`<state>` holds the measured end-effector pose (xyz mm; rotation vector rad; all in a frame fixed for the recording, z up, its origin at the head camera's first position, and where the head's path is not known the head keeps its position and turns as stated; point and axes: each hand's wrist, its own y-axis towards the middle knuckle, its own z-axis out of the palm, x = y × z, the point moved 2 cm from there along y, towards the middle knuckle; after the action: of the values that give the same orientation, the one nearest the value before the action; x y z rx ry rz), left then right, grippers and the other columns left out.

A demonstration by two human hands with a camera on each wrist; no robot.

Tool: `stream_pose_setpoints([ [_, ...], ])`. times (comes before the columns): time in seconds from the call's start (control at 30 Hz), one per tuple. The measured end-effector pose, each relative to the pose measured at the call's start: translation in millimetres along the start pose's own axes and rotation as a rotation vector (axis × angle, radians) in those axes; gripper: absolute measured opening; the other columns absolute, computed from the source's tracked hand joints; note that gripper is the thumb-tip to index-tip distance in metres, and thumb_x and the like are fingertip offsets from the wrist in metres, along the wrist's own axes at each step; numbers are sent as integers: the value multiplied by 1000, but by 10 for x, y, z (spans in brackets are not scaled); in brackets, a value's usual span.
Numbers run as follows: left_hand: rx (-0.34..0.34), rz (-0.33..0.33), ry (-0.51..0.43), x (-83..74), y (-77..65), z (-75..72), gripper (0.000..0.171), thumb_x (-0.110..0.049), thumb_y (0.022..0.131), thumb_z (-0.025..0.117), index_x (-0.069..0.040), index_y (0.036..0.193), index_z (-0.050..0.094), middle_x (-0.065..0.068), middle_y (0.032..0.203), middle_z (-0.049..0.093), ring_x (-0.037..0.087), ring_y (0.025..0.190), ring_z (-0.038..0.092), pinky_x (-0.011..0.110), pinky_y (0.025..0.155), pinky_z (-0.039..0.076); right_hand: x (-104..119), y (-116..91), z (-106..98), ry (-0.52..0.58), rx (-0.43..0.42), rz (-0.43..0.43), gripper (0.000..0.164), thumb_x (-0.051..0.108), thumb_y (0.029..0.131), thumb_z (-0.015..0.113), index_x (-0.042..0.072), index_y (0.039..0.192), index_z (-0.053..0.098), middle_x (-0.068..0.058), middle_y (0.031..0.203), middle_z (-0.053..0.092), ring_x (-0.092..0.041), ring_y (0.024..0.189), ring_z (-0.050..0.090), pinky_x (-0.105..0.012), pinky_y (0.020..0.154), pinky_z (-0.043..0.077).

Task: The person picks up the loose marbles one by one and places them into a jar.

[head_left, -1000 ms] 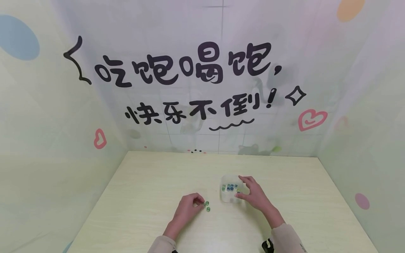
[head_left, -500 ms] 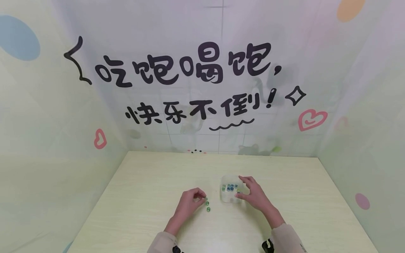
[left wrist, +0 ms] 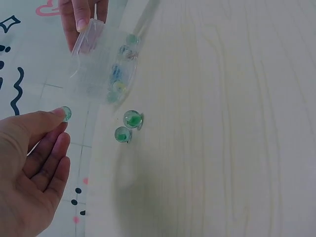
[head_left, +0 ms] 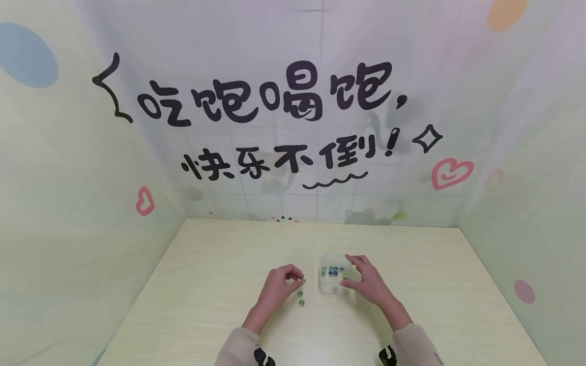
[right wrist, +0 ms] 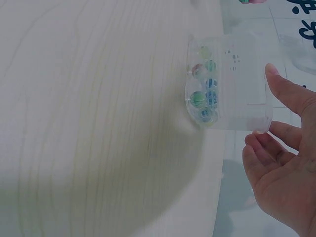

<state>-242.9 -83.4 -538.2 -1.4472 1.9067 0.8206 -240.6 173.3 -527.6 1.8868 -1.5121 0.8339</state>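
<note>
As if bubbled, green-cored clear marble [left wrist: 66, 114]

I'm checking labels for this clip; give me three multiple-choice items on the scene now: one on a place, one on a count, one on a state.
1. Where is the clear container? A by the right hand; B at the table's far edge; C on the floor.
2. How many loose marbles lie on the table? A none; B two; C six.
3. The left hand: A lies flat; B pinches a marble; C grips the container.

Key: 1 A, its fingers touch the wall. 2 B, the left wrist view shows a pair. 3 B, a marble sits at its fingertips.
</note>
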Motion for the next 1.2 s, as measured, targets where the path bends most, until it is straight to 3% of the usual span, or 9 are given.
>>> stream_pose_setpoints([
  [0.3,12,17,0,-142,83,-3,8,-11,88,74,-15,95,71,-3,92,72,11,88,66,38,89,57,-34,26,13,5,-2,-13,69,16,86,78,-2,145,46,-23,137,50,-47,130,49,-58,109,43],
  [0.53,19,44,-11,-217,147,38,9,-11,87,75,-13,95,71,-1,92,73,14,88,66,44,91,57,-49,33,15,0,-7,-16,69,16,86,79,-2,144,47,-23,137,50,-47,129,50,-59,108,44],
  [0.77,34,48,-3,-261,209,98,10,-11,88,75,-14,96,71,-2,94,73,13,90,67,39,91,57,-48,33,17,-7,-7,-1,69,17,85,79,0,144,47,-23,137,51,-48,128,51,-59,107,45],
  [1.2,48,66,-35,-358,236,194,11,-7,88,74,-11,98,71,1,95,73,15,91,67,43,92,57,-53,45,28,3,-9,5,70,14,85,79,-1,145,46,-22,137,51,-45,129,51,-59,107,44],
])
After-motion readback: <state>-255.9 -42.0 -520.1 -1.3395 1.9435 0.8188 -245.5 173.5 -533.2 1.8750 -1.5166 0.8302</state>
